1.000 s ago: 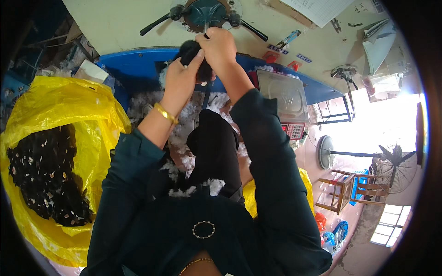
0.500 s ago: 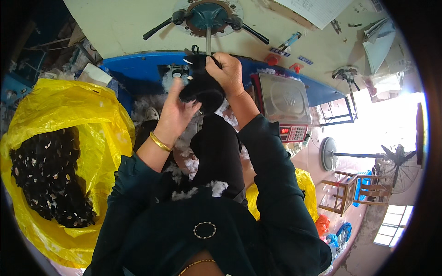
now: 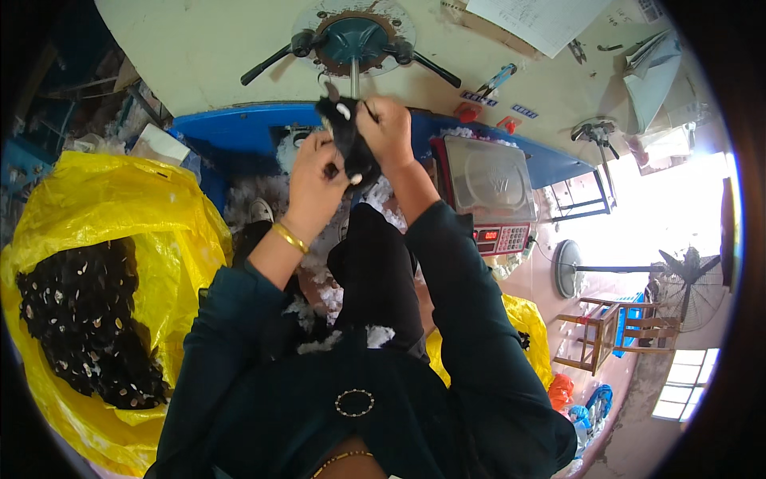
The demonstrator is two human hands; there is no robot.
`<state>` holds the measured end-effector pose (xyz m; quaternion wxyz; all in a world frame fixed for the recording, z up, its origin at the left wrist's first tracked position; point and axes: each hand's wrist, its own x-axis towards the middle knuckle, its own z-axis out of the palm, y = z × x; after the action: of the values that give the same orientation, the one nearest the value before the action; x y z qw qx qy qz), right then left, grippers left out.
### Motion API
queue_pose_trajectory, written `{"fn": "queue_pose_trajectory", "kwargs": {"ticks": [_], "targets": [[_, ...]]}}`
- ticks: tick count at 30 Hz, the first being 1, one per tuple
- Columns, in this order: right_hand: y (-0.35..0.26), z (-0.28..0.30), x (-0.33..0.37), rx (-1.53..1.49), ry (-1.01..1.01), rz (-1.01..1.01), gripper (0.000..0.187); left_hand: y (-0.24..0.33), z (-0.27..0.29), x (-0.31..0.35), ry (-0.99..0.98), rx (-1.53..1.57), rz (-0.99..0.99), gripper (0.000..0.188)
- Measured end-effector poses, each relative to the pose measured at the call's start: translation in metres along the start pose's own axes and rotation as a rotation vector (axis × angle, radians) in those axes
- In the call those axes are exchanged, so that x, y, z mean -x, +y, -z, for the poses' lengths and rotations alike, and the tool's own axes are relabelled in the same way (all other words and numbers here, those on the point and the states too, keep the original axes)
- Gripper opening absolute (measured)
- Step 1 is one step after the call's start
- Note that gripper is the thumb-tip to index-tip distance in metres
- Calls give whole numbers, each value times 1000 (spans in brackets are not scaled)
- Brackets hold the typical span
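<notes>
A small black plush toy (image 3: 351, 137) with white patches hangs between my hands, just below a metal tube (image 3: 355, 78). My right hand (image 3: 389, 134) is closed around its upper right side, close to the tube's end. From the left, my left hand (image 3: 313, 180) has curled its fingers onto the toy's lower edge, where a white tip shows by the fingertips. The tube comes out of a dark green round fitting (image 3: 357, 41) with black handles. Whether the tube's end sits inside the toy is hidden by the toy and my right hand.
At the left, a yellow bag (image 3: 187, 239) holds many black pieces (image 3: 80, 319) with white spots. A red scale (image 3: 491, 180) with a metal plate stands at the right. White fluff (image 3: 247, 184) lies around my legs. Pliers (image 3: 497, 81) and papers rest on the pale panel.
My left hand has gone from spread fingers to a curled grip on the toy. The toy has turned and looks narrower, with more white showing. My right hand keeps hold of it.
</notes>
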<state>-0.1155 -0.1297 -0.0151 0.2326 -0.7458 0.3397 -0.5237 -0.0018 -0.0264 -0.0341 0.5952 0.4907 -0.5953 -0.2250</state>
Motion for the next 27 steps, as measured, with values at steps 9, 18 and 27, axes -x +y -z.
{"fn": "queue_pose_trajectory", "kwargs": {"ticks": [9, 18, 27], "targets": [[-47, 8, 10, 36, -5, -25, 32, 24, 15, 21, -47, 215, 109, 24], [-43, 3, -5, 31, 0, -102, 34, 17, 32, -3, -89, 843, 565, 30], [-32, 25, 24, -397, -203, -264, 29, -11, 36, 3, -177, 1113, 721, 24]]}}
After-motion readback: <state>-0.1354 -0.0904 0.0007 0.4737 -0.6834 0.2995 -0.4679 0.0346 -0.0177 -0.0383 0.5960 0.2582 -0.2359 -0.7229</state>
